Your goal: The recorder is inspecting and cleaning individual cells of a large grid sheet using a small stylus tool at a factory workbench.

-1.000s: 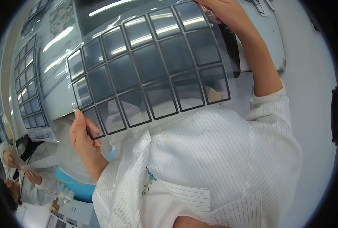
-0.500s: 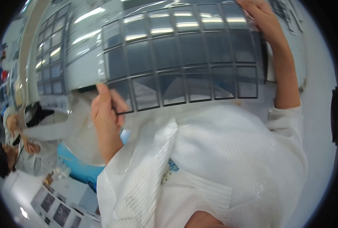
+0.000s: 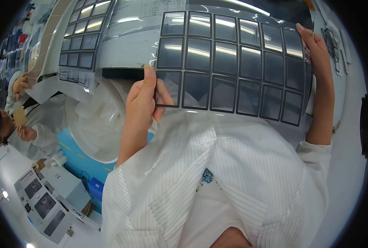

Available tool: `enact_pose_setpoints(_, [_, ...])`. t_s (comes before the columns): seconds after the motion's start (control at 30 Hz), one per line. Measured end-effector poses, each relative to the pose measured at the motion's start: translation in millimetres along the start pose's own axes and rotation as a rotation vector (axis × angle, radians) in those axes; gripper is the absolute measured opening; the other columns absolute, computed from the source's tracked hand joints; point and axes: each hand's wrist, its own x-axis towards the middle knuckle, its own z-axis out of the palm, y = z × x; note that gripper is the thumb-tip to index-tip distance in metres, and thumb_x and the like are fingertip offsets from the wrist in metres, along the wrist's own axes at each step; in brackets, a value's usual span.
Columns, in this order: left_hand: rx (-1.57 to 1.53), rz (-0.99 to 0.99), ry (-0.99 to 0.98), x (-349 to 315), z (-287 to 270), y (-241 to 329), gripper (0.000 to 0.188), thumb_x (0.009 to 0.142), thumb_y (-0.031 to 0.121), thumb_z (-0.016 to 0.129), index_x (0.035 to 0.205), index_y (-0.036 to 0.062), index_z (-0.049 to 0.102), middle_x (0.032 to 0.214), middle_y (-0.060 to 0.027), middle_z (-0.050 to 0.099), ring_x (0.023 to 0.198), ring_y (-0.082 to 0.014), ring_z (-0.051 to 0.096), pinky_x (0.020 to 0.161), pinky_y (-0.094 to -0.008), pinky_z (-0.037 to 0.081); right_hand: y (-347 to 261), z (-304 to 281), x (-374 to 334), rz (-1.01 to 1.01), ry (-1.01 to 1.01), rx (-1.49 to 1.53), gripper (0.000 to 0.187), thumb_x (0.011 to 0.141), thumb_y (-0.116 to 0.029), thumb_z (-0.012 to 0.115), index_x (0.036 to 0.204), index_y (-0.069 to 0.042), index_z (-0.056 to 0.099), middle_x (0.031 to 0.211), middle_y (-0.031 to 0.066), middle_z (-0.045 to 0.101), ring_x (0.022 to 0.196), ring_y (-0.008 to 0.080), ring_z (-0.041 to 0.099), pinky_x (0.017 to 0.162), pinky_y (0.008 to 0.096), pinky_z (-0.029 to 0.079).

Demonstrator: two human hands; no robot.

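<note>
Head view. A pale worktable [image 3: 124, 60] lies beyond the hands, with a printed paper [image 3: 151, 9] on it and a second gridded sheet [image 3: 83, 35] toward the left. A round white tub [image 3: 89, 156] is seen at the left, near the left forearm; farther left, a co-worker [image 3: 23, 134] is seen with both hands raised. A blue box [image 3: 95, 189] and a white machine [image 3: 43, 202] are placed at lower left. Part of the worktable is covered from view by a clear sheet with dark-framed cells [image 3: 231, 68], held above the wearer's lap in front of the striped shirt [image 3: 242, 165]. The sheet's long axis is directed from left to right, sloping slightly downward to the right; six cells are counted along it, three across. Its lower left edge is pinched by the left hand [image 3: 141, 97], thumb above, fingers behind. Its upper right edge is gripped by the closed right hand [image 3: 317, 47], whose farther fingers are partly hidden.
</note>
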Motion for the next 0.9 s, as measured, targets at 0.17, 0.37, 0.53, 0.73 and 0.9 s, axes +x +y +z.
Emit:
enact_pose_setpoints(0.17, [-0.034,-0.005,-0.054,4,-6,-5,0.075,0.103,0.054,0.029,0.053,0.0026,0.051,0.041,-0.0020,0.043,0.029,-0.0073,0.029,0.032,-0.0226,0.021,2,1,1,0.042,-0.016,0.039,0.027,0.095,-0.036,0.062,0.087,-0.012,0.070,0.071,-0.0082,0.060,0.060,-0.0019,0.051,0.056,0.0154,0.037])
enact_pose_setpoints(0.37, [-0.028,-0.040,0.027,7,-6,-38,0.066,0.101,0.053,0.036,0.075,-0.0001,0.063,0.054,-0.0023,0.052,0.041,-0.0083,0.045,0.040,-0.0213,0.033,-12,28,-1,-0.028,0.029,-0.021,0.038,0.095,-0.041,0.060,0.068,-0.015,0.054,0.053,-0.0106,0.041,0.041,-0.0008,0.033,0.039,0.0187,0.023])
enact_pose_setpoints(0.53, [-0.631,-0.012,-0.278,7,0,-79,0.057,0.093,0.041,0.062,0.128,-0.0021,0.049,0.069,-0.0010,0.053,0.059,-0.0062,0.045,0.050,-0.0189,0.031,-14,14,-11,0.004,0.016,-0.009,0.030,0.096,-0.038,0.059,0.078,-0.014,0.062,0.056,-0.0118,0.046,0.042,-0.0029,0.033,0.040,0.0179,0.021])
enact_pose_setpoints(0.73, [-0.525,-0.001,-0.254,-6,34,-57,0.052,0.097,0.033,0.056,0.133,-0.0043,0.048,0.063,0.0017,0.047,0.055,-0.0043,0.037,0.051,-0.0180,0.028,-7,21,-2,-0.021,-0.024,-0.003,0.031,0.096,-0.038,0.059,0.076,-0.014,0.061,0.055,-0.0115,0.045,0.041,-0.0025,0.033,0.039,0.0182,0.021])
enact_pose_setpoints(0.9, [-0.367,-0.008,-0.114,-16,45,-38,0.036,0.103,0.024,0.047,0.124,-0.0021,0.058,0.052,0.0036,0.040,0.049,-0.0037,0.031,0.049,-0.0194,0.027,-8,16,-6,-0.024,0.005,-0.042,0.032,0.097,-0.038,0.058,0.076,-0.015,0.060,0.054,-0.0108,0.044,0.040,-0.0016,0.033,0.039,0.0191,0.021])
